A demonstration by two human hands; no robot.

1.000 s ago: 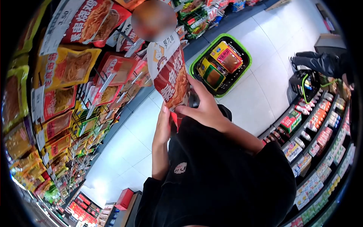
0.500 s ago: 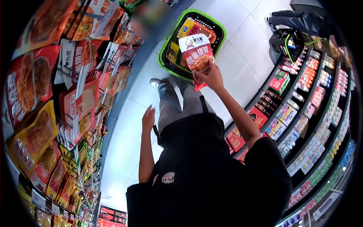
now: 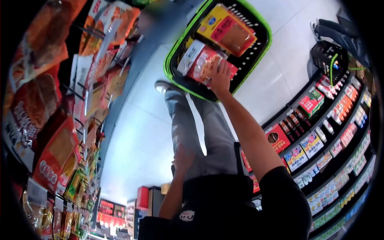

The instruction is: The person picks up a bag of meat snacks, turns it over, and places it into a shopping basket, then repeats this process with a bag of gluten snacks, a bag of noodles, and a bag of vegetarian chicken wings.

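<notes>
A black shopping basket with a green rim (image 3: 267, 44) stands on the floor in front of my feet. In it lie a red-and-white food packet (image 3: 199, 64) and a yellow-and-red food packet (image 3: 228, 30). My right hand (image 3: 221, 78) reaches down into the basket and rests on the lower right part of the red-and-white packet, fingers spread over its surface; the thumb is not clear. My left hand (image 3: 184, 158) hangs in front of my grey trouser leg, away from the basket. Motion smears its fingers, and I see nothing plainly in it.
Hanging food packets (image 3: 56, 156) fill a rack on the left. On the right, curved shelves (image 3: 304, 146) hold boxes and bottles. Another person's dark-trousered legs (image 3: 346, 38) show at the upper right, near a second black basket (image 3: 326, 60). A blurred patch covers the top middle.
My right hand has lowered the red-and-white packet from above the basket into it, and its fingers have spread. My left hand has moved in front of my leg. The basket appears larger.
</notes>
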